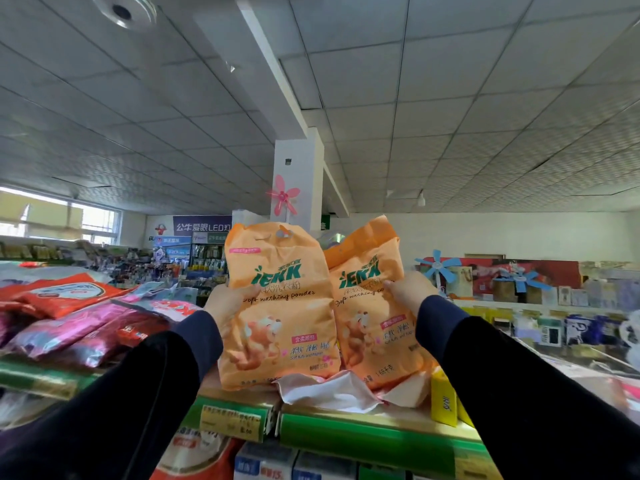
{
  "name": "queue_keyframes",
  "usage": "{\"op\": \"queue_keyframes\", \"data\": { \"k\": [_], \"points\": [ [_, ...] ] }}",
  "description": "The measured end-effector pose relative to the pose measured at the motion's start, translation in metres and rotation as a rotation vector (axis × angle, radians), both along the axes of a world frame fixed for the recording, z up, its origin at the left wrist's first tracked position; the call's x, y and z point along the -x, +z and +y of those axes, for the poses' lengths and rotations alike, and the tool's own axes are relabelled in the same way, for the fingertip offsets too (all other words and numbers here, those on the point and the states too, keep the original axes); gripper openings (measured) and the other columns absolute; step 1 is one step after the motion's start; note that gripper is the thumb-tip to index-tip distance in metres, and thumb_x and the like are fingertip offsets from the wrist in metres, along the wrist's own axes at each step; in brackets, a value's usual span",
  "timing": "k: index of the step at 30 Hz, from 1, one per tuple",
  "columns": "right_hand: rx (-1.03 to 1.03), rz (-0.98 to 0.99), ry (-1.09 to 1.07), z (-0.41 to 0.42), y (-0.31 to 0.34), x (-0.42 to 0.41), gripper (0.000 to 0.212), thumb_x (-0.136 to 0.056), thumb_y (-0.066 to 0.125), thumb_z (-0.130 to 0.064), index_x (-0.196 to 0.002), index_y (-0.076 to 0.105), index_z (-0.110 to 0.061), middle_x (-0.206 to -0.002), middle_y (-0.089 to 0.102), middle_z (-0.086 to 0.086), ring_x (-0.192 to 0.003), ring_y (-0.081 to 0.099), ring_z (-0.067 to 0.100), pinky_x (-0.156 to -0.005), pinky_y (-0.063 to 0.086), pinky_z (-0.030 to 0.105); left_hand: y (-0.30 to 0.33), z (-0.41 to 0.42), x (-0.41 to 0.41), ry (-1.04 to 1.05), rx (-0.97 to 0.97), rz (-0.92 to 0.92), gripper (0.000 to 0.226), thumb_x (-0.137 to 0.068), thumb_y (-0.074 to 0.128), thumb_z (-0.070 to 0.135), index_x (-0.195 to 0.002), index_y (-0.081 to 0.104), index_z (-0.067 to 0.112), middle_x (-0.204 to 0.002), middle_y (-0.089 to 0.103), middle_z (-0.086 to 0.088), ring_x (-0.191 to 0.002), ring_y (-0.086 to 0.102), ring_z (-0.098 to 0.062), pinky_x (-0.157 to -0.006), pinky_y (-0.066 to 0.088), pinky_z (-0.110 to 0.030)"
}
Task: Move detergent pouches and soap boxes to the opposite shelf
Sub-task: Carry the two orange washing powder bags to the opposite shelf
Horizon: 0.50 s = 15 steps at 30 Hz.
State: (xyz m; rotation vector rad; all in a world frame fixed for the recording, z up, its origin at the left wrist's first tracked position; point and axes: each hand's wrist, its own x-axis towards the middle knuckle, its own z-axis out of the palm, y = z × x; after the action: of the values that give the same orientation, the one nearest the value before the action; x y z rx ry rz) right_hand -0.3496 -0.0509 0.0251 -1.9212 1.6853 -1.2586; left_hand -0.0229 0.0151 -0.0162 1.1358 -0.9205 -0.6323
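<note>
Two orange pouches stand upright at the top shelf's (346,431) front edge: left pouch (277,306) pinched by the left hand (225,303), right pouch (367,306) by the right hand (412,292). One-sided grips could let either topple forward onto the yellow box (443,400).

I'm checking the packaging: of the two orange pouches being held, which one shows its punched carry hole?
The orange pouch in the left hand, its hole visible near the top edge. The orange pouch in the right hand has a crumpled top with no hole showing.
</note>
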Motion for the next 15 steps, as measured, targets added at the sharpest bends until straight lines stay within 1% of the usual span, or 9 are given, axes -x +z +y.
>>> {"op": "queue_keyframes", "data": {
  "k": [2,3,5,6,7,9,12,14,15],
  "points": [
    [0.064,-0.041,-0.02,0.001,-0.006,0.003,0.039,-0.101,0.056,-0.038,-0.118,0.067,-0.005,-0.112,0.071,0.017,-0.1,0.068,0.034,-0.09,0.056,0.042,-0.007,0.0,0.003,0.05,0.055,0.036,0.035,-0.089,0.077,0.014,-0.119,0.068,-0.002,-0.11,0.074,-0.019,-0.101,0.072,-0.037,-0.092,0.058,-0.049],
    [0.098,-0.074,-0.025,0.0,-0.01,0.006,0.04,-0.1,0.056,-0.039,-0.116,0.068,-0.004,-0.109,0.071,0.017,-0.098,0.068,0.035,-0.088,0.056,0.042,-0.009,0.001,0.006,0.077,0.081,0.05,0.037,-0.089,0.077,0.017,-0.119,0.068,-0.002,-0.108,0.074,-0.018,-0.099,0.072,-0.036,-0.093,0.058,-0.049],
    [0.17,-0.162,-0.04,0.003,-0.016,0.009,0.041,-0.099,0.057,-0.042,-0.109,0.07,-0.004,-0.099,0.071,0.014,-0.09,0.067,0.034,-0.081,0.056,0.041,-0.011,0.005,0.013,0.139,0.136,0.079,0.037,-0.088,0.079,0.019,-0.117,0.068,-0.001,-0.101,0.074,-0.012,-0.092,0.072,-0.031,-0.089,0.058,-0.046],
    [0.202,-0.194,-0.042,0.005,-0.017,0.009,0.042,-0.099,0.057,-0.043,-0.105,0.072,-0.005,-0.092,0.069,0.012,-0.085,0.065,0.032,-0.076,0.054,0.038,-0.01,0.008,0.016,0.164,0.16,0.087,0.037,-0.087,0.08,0.019,-0.116,0.068,0.001,-0.1,0.074,-0.011,-0.092,0.072,-0.03,-0.09,0.058,-0.047],
    [0.234,-0.22,-0.044,0.007,-0.018,0.01,0.042,-0.099,0.056,-0.044,-0.102,0.073,-0.006,-0.087,0.067,0.01,-0.08,0.064,0.031,-0.073,0.052,0.037,-0.01,0.01,0.019,0.182,0.175,0.09,0.035,-0.086,0.08,0.019,-0.114,0.069,0.003,-0.101,0.074,-0.013,-0.095,0.072,-0.032,-0.092,0.057,-0.05],
    [0.286,-0.28,-0.024,0.012,-0.016,0.015,0.044,-0.099,0.056,-0.046,-0.096,0.076,-0.007,-0.083,0.068,0.01,-0.079,0.064,0.031,-0.073,0.053,0.037,-0.004,0.022,0.026,0.222,0.2,0.079,0.033,-0.084,0.081,0.021,-0.109,0.07,0.003,-0.106,0.074,-0.019,-0.101,0.071,-0.037,-0.096,0.055,-0.056],
    [0.37,-0.38,0.036,0.019,-0.009,0.021,0.044,-0.099,0.057,-0.045,-0.094,0.077,-0.007,-0.082,0.069,0.011,-0.082,0.067,0.033,-0.075,0.055,0.041,0.006,0.044,0.024,0.296,0.244,0.054,0.049,-0.08,0.082,0.029,-0.116,0.068,-0.001,-0.111,0.073,-0.021,-0.105,0.07,-0.039,-0.097,0.054,-0.056],
    [0.402,-0.465,0.122,0.028,-0.006,0.028,0.038,-0.099,0.057,-0.045,-0.087,0.075,-0.014,-0.082,0.069,0.01,-0.082,0.068,0.033,-0.074,0.055,0.041,0.01,0.071,0.026,0.395,0.247,0.012,0.059,-0.08,0.08,0.037,-0.121,0.066,-0.002,-0.115,0.071,-0.022,-0.109,0.068,-0.04,-0.099,0.054,-0.054],
    [0.408,-0.497,0.158,0.032,-0.005,0.029,0.036,-0.099,0.058,-0.047,-0.083,0.072,-0.017,-0.086,0.07,0.011,-0.082,0.068,0.031,-0.073,0.054,0.04,0.011,0.085,0.026,0.422,0.255,0.012,0.062,-0.08,0.08,0.039,-0.124,0.064,-0.002,-0.117,0.071,-0.022,-0.11,0.068,-0.04,-0.099,0.054,-0.054]
  ]
}}
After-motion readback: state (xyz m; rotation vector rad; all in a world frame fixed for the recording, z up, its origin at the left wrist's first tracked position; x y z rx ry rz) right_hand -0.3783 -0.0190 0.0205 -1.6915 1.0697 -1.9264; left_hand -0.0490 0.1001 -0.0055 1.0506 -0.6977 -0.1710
